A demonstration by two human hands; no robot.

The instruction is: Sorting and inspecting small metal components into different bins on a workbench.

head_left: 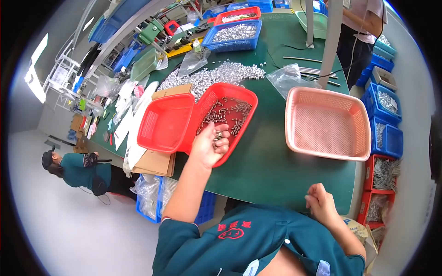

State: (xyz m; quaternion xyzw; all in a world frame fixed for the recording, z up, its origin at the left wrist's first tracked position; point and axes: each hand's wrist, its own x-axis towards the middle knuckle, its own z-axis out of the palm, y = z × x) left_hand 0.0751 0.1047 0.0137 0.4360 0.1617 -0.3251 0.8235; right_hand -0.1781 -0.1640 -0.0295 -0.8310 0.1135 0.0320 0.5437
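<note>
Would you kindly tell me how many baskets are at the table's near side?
3: pink basket on the right, red basket with metal parts under the left hand, empty red basket left of that.

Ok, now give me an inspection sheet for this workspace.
Surface: green tabletop, pink basket on it at right.
Job's things: small metal parts in a red basket; second red basket against its left side.
Clutter: heap of silvery parts, clear plastic bag, metal rods.
Left hand: over the red basket, fingers curled around a few parts.
Right hand: at the near table edge, loosely curled; contents unclear.
Cables: black cable near the rods.
Surroundings: person at left, another at far right; bins along the right.
</note>
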